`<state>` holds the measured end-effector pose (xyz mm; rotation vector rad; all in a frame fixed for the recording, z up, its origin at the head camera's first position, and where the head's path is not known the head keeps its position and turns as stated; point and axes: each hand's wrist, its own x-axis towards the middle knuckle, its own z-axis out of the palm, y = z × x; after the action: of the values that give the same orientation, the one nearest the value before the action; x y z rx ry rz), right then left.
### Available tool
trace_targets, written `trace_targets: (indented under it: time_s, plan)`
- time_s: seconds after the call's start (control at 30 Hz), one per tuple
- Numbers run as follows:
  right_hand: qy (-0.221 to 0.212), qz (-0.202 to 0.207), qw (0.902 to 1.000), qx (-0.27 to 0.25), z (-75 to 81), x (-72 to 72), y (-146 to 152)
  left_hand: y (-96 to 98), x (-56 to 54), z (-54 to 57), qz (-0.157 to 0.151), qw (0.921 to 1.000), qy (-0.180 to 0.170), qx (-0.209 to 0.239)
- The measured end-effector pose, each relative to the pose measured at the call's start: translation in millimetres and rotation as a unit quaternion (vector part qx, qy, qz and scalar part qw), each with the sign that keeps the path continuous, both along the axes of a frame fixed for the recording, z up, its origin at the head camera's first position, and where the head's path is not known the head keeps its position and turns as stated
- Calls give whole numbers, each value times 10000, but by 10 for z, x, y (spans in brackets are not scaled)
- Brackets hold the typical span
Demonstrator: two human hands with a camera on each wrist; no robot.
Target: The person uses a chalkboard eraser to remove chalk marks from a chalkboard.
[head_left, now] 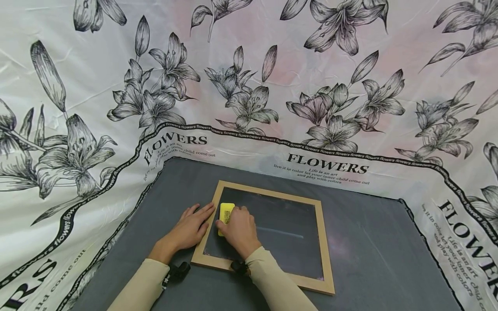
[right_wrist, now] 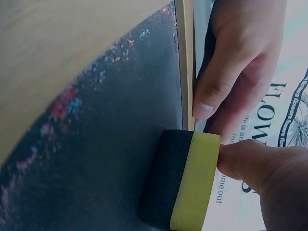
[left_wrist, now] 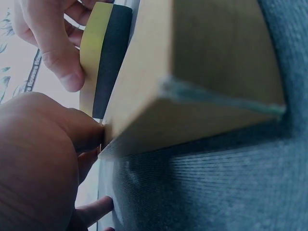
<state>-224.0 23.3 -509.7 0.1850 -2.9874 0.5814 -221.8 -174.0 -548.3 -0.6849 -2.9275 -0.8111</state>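
A small chalkboard [head_left: 288, 257] with a wooden frame [head_left: 326, 250] lies on the dark tabletop. My right hand [head_left: 241, 231] grips a yellow eraser [head_left: 226, 211] near the board's left side. Seen from the right wrist, the black felt side of the eraser [right_wrist: 166, 178] faces the board and the thumb rests against its yellow back. My left hand [head_left: 188, 229] rests at the left edge of the frame, its fingers extended along the wood. A pale chalk streak [head_left: 282, 233] runs across the board, right of the right hand.
Coloured chalk dust [right_wrist: 62, 106] collects along the board's inner edge in the right wrist view. Dark grey cloth [head_left: 373, 259] covers the table around the frame. A white flower-printed curtain [head_left: 249, 26] hangs behind and at both sides. Each wrist wears a black camera [head_left: 179, 272].
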Motion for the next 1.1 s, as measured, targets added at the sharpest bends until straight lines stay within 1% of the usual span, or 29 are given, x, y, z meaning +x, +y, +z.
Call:
trace_targets:
  time_s: [0.23, 0.37, 0.63, 0.87, 1.1]
  plan:
    - [2, -50, 10000, 69, -7, -9, 26, 22, -7, 27, 0, 9999, -99, -47]
    - [-109, -125, 9998, 143, 2, 1, 57, 23, -4, 24, 4, 9999, -135, -102]
    - [-187, -184, 9996, 36, 31, 12, 111, 22, -10, 24, -8, 9999, -110, -124]
    - [-181, -199, 9996, 122, 53, 39, 175, 14, 2, 15, 6, 9999, -62, -98]
    - [-239, -402, 9986, 262, 51, 28, 237, 13, -3, 16, 19, 9999, -63, -138]
